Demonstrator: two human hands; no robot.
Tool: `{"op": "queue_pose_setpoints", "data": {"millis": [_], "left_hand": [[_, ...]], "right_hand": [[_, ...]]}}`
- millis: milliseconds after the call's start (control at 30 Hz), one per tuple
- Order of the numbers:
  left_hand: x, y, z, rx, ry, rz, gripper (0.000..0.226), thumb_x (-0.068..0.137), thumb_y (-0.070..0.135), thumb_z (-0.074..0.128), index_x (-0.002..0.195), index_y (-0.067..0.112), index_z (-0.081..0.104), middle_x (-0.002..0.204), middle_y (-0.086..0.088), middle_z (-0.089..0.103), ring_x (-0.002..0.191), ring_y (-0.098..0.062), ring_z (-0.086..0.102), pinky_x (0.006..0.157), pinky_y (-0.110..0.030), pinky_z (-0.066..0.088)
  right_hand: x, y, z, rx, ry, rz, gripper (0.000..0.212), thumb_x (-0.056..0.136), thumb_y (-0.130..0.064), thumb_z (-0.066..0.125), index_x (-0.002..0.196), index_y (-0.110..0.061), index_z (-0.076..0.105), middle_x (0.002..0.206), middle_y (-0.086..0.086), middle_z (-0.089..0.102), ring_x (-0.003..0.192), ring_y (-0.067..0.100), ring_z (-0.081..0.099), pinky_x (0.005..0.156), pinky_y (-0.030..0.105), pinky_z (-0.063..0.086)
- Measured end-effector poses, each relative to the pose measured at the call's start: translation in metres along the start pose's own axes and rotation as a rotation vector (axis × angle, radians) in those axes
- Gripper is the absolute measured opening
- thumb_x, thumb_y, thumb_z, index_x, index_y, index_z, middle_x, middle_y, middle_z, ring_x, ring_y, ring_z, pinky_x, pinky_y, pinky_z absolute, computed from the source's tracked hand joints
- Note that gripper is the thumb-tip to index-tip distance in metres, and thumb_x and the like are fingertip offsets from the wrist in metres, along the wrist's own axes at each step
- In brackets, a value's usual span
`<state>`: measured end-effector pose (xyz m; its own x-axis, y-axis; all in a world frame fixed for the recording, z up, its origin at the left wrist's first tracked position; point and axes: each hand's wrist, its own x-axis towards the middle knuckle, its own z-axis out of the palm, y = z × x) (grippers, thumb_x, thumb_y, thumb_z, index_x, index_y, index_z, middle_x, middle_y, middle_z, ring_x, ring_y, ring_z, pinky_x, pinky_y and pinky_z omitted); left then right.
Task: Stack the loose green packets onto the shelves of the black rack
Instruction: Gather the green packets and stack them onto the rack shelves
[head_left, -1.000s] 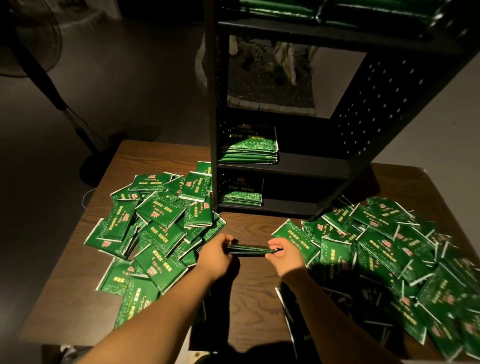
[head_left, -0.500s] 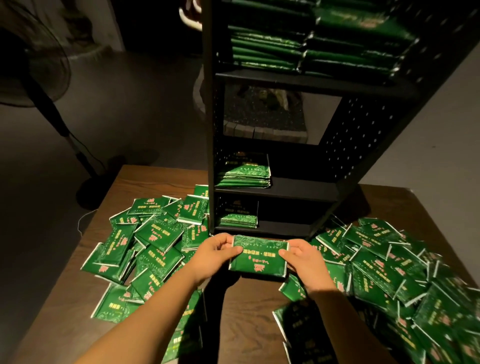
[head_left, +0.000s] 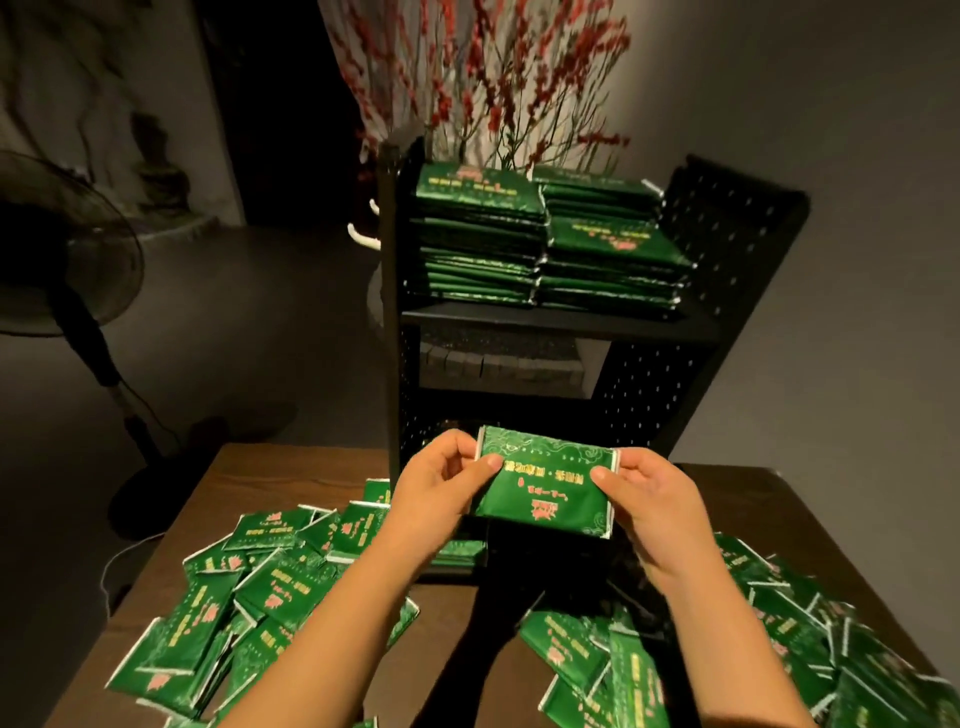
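A green packet is held up in front of the black rack, face toward me. My left hand pinches its left edge and my right hand pinches its right edge. The rack's top shelf carries two tall stacks of green packets. The shelf below it looks bare, and the lower shelves are hidden behind my hands. Loose packets lie in a left pile and a right pile on the wooden table.
A standing fan is on the floor to the left of the table, its cable trailing by the table's left edge. Red-flowered branches rise behind the rack. A grey wall stands to the right.
Both hands have raised the packet from the table level up in front of the rack. My view has tilted upward, bringing the top shelf stacks and the branches into sight.
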<state>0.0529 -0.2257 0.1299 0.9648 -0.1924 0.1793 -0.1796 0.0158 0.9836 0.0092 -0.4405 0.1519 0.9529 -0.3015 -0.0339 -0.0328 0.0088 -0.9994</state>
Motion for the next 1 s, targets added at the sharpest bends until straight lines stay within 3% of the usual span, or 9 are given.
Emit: {"op": "queue_pose_setpoints", "data": {"millis": [100, 333, 433, 567, 667, 733, 867, 933, 1000], "left_hand": [[0.012, 0.037, 0.003, 0.077, 0.009, 0.142, 0.035, 0.084, 0.043, 0.068, 0.082, 0.010, 0.057, 0.079, -0.024, 0.053, 0.069, -0.017, 0.047, 0.064, -0.032, 0.037], [0.036, 0.091, 0.016, 0.072, 0.051, 0.257, 0.027, 0.094, 0.023, 0.066, 0.074, 0.014, 0.050, 0.066, 0.000, 0.040, 0.063, -0.012, 0.037, 0.062, -0.030, 0.031], [0.043, 0.107, 0.022, 0.018, 0.052, 0.270, 0.027, 0.093, 0.027, 0.068, 0.075, 0.014, 0.053, 0.068, -0.001, 0.042, 0.064, -0.013, 0.039, 0.062, -0.031, 0.033], [0.047, 0.138, 0.038, -0.292, 0.004, 0.044, 0.029, 0.099, 0.036, 0.054, 0.079, 0.015, 0.057, 0.063, 0.004, 0.053, 0.053, -0.011, 0.049, 0.045, -0.021, 0.040], [0.054, 0.156, 0.047, -0.427, -0.078, -0.118, 0.035, 0.104, 0.035, 0.039, 0.088, 0.011, 0.059, 0.067, -0.003, 0.065, 0.046, -0.015, 0.051, 0.038, -0.021, 0.039], [0.055, 0.160, 0.053, -0.297, -0.126, -0.126, 0.024, 0.102, 0.024, 0.045, 0.089, 0.011, 0.061, 0.069, -0.003, 0.067, 0.044, -0.015, 0.050, 0.039, -0.022, 0.038], [0.060, 0.165, 0.065, 0.136, -0.147, 0.095, 0.016, 0.093, 0.021, 0.057, 0.079, 0.027, 0.063, 0.079, 0.004, 0.071, 0.050, -0.009, 0.051, 0.051, -0.026, 0.043], [0.066, 0.172, 0.066, 0.310, -0.126, 0.225, 0.009, 0.087, 0.026, 0.058, 0.083, 0.032, 0.062, 0.081, 0.005, 0.070, 0.057, -0.012, 0.054, 0.063, -0.033, 0.049], [0.072, 0.181, 0.067, 0.474, -0.113, 0.309, 0.008, 0.090, 0.024, 0.058, 0.093, 0.030, 0.063, 0.082, 0.011, 0.066, 0.064, -0.011, 0.056, 0.070, -0.031, 0.050]], "right_hand": [[-0.002, -0.039, -0.001, 0.036, 0.029, -0.079, 0.012, 0.087, 0.002, 0.064, 0.098, -0.003, 0.066, 0.092, 0.013, 0.075, 0.086, 0.026, 0.073, 0.077, 0.040, 0.057], [-0.007, -0.090, 0.001, 0.034, 0.038, -0.203, 0.020, 0.094, -0.002, 0.058, 0.109, -0.012, 0.066, 0.098, 0.003, 0.076, 0.091, 0.016, 0.073, 0.078, 0.032, 0.056], [-0.002, -0.106, -0.004, 0.016, 0.078, -0.283, 0.023, 0.093, 0.001, 0.058, 0.108, -0.015, 0.066, 0.097, 0.001, 0.076, 0.089, 0.014, 0.073, 0.070, 0.024, 0.057], [0.017, -0.145, -0.011, 0.053, 0.171, -0.394, 0.020, 0.093, 0.001, 0.058, 0.101, -0.015, 0.066, 0.089, 0.001, 0.076, 0.079, 0.009, 0.072, 0.064, 0.020, 0.055], [0.038, -0.185, -0.011, -0.054, 0.215, -0.439, 0.017, 0.094, -0.002, 0.058, 0.109, -0.008, 0.063, 0.091, 0.006, 0.074, 0.072, 0.008, 0.071, 0.053, 0.019, 0.052], [0.055, -0.205, -0.006, -0.203, 0.224, -0.424, 0.020, 0.093, -0.004, 0.058, 0.113, -0.005, 0.058, 0.096, 0.011, 0.071, 0.071, 0.012, 0.071, 0.048, 0.019, 0.051], [0.078, -0.232, 0.004, -0.546, 0.275, -0.340, 0.026, 0.092, -0.007, 0.053, 0.118, -0.003, 0.054, 0.112, 0.016, 0.064, 0.048, 0.008, 0.067, 0.043, 0.022, 0.051], [0.084, -0.241, 0.007, -0.680, 0.278, -0.281, 0.018, 0.092, -0.004, 0.051, 0.109, 0.002, 0.052, 0.100, 0.018, 0.062, 0.036, 0.008, 0.060, 0.031, 0.014, 0.036], [0.084, -0.247, 0.011, -0.810, 0.270, -0.232, 0.012, 0.090, 0.002, 0.054, 0.101, -0.001, 0.050, 0.076, 0.014, 0.055, 0.039, 0.016, 0.055, 0.025, 0.014, 0.025]]}}
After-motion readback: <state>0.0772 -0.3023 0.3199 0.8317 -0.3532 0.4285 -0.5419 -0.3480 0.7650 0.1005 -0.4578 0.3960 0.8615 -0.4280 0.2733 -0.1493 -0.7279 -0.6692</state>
